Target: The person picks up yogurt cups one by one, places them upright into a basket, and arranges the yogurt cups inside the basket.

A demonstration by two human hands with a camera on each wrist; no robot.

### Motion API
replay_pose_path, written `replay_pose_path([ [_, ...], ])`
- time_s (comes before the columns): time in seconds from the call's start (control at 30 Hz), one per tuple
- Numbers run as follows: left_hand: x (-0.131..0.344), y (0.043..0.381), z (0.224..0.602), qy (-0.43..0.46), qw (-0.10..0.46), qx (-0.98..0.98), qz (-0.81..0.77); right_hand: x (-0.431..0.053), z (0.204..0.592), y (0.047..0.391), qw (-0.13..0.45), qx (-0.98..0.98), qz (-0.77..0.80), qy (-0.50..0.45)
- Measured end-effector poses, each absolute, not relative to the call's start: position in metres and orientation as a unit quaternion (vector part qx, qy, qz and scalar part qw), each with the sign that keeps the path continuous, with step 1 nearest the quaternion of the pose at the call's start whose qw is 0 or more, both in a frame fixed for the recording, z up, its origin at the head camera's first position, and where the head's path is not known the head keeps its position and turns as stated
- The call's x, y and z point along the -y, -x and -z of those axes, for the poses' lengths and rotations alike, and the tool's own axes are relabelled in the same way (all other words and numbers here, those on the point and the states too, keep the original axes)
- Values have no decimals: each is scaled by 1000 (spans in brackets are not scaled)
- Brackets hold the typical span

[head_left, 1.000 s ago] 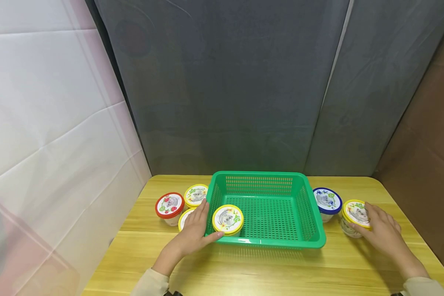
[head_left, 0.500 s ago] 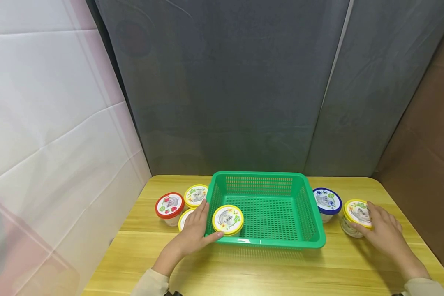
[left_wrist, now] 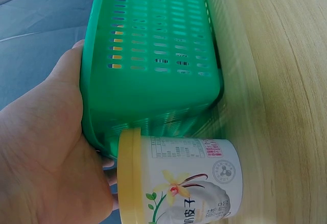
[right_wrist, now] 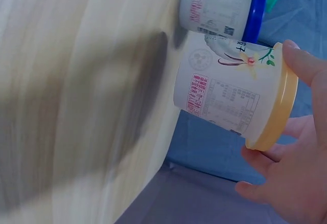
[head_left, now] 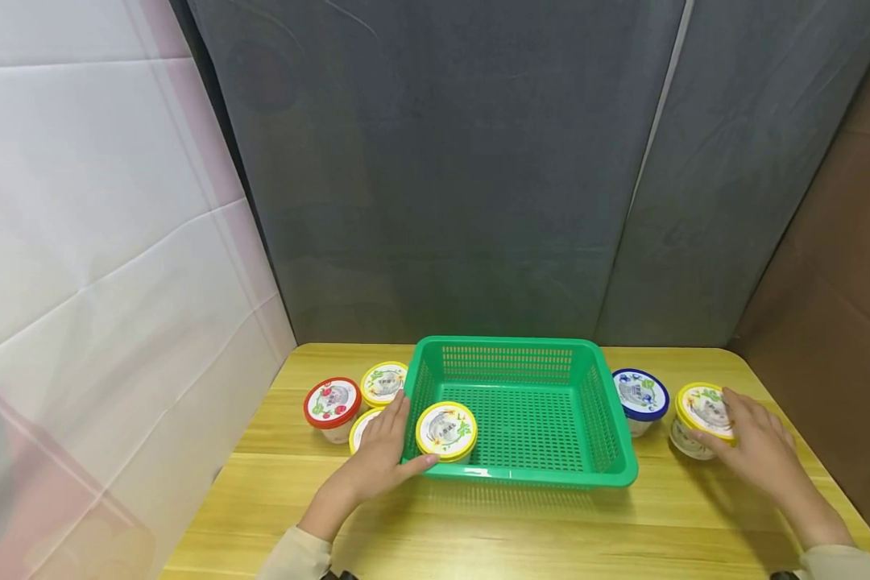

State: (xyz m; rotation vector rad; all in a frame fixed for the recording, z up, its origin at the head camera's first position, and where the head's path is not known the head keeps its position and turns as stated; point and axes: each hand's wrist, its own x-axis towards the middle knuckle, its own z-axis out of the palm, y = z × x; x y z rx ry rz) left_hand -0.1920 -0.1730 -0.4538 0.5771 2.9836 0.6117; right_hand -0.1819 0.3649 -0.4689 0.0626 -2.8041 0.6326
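My left hand (head_left: pixel 373 459) rests at the near left corner of a green plastic basket (head_left: pixel 511 474). Its fingers lie fairly straight along the left side, with the thumb on the front rim. Inside that corner sits a yellow-lidded paper cup (head_left: pixel 446 432). Another yellow-lidded cup (left_wrist: pixel 189 183) stands outside the basket, partly hidden under the left hand in the head view. On the right, my right hand (head_left: pixel 761 451) grips a yellow-lidded paper cup (head_left: pixel 703 409) at its lid, thumb on one side and fingers on the other. Whether this cup's base touches the table cannot be told.
A blue-lidded cup (head_left: pixel 640 393) stands close against the basket's right side. Left of the basket are a red-lidded cup (head_left: pixel 332 403) and a further yellow-lidded cup (head_left: pixel 384 381). Grey cloth (head_left: pixel 442 177) hangs behind the wooden table (head_left: pixel 522 540), with side panels left and right.
The right hand and its yellow-lidded cup have shifted slightly to the right, widening the gap to the blue-lidded cup. Left hand and basket look almost unmoved.
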Motion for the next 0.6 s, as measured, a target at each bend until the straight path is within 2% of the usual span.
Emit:
replay_pose_path([
  [0.6,173,192,454,-186,16,-961,-205,-357,448,179,155,961,-225,-39],
])
